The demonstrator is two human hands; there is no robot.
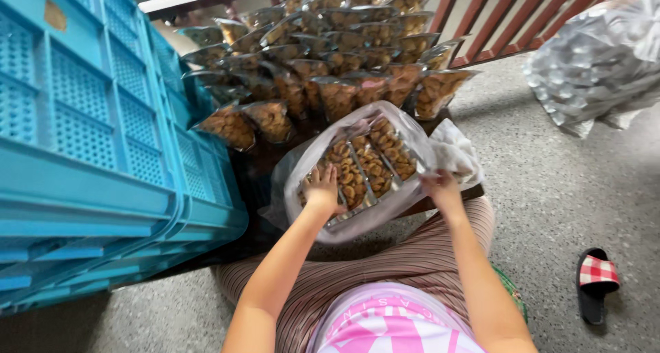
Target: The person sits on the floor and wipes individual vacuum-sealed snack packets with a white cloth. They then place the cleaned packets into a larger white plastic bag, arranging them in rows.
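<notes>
Far to the left, stacked blue plastic crates (89, 140), slotted walls leaning toward the middle. Just right of them, on a dark low desk (254, 167), rows of clear snack packets (323, 57) filled with brown fried pieces, overlapping like tiles up toward a reddish railing (509, 16). Nearer and central, a large clear plastic bag (357, 215) lying open on the desk edge above striped trousers, with several snack packs (364, 164) stacked side by side inside. Left hand (322, 188) inside the bag mouth, fingers spread and resting flat on the packs, not clamped around any one. Right hand (440, 188) closed on the bag's right rim, pinching the plastic and pulling it outward. Beyond that hand, crumpled white plastic (454, 150). Further right, on speckled grey floor (564, 188), a red-and-white checked slipper (597, 281), and at the top corner a bulging sack of silvery packets (605, 57).
</notes>
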